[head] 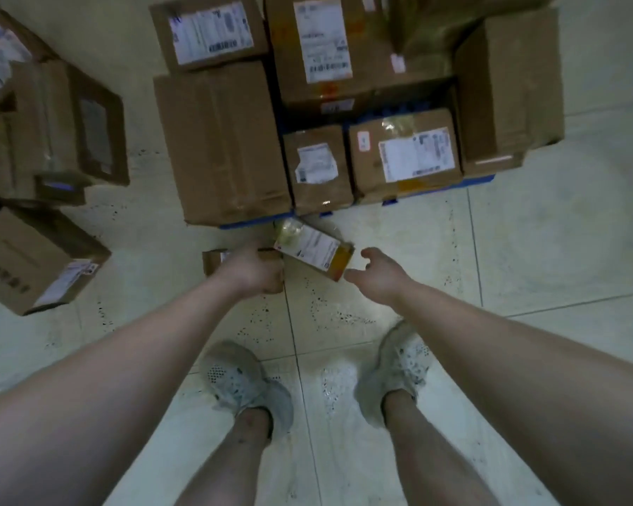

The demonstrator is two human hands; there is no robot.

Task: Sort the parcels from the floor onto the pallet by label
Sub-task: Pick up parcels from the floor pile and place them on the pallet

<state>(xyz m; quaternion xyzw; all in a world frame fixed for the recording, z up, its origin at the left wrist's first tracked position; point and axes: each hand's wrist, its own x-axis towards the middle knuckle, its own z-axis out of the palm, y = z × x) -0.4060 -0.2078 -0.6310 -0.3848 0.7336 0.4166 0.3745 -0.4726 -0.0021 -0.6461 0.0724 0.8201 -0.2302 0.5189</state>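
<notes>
forearms: both bare arms reach down and forward from the bottom corners of the view, above two pale shoes point(245, 385) on the tiled floor point(527, 268).
pallet: blue pallet point(479, 183) shows only as thin strips along its front edge, and cartons cover the rest.
plain carton point(220, 140): the biggest box at the pallet's front left corner, its near face right at the front edge.
loose cartons point(33, 257): unsorted boxes on the floor at the left, well apart from the pallet.
labelled cartons point(406, 158): two smaller boxes side by side along the pallet's front edge, labels up.
flat carton point(212, 259): on the floor just in front of the pallet's front edge, mostly hidden under the left hand.
small parcel point(311, 250): tilted and blurred, between the hands and just off the front edge; i cannot tell whether it rests on the floor.
left hand point(251, 270): fingers curled over the flat carton's near edge, gripping it.
right hand point(377, 268): fingers loosely spread and holding nothing, a fingertip near the parcel's near corner; contact is unclear.
risk, drop: the small parcel looks unheld, so it may tumble or land label down.
risk, mix-up: handling two parcels at once invites putting one with the wrong label group.
risk, space: the front edge is packed, so a parcel set there could slide off.
</notes>
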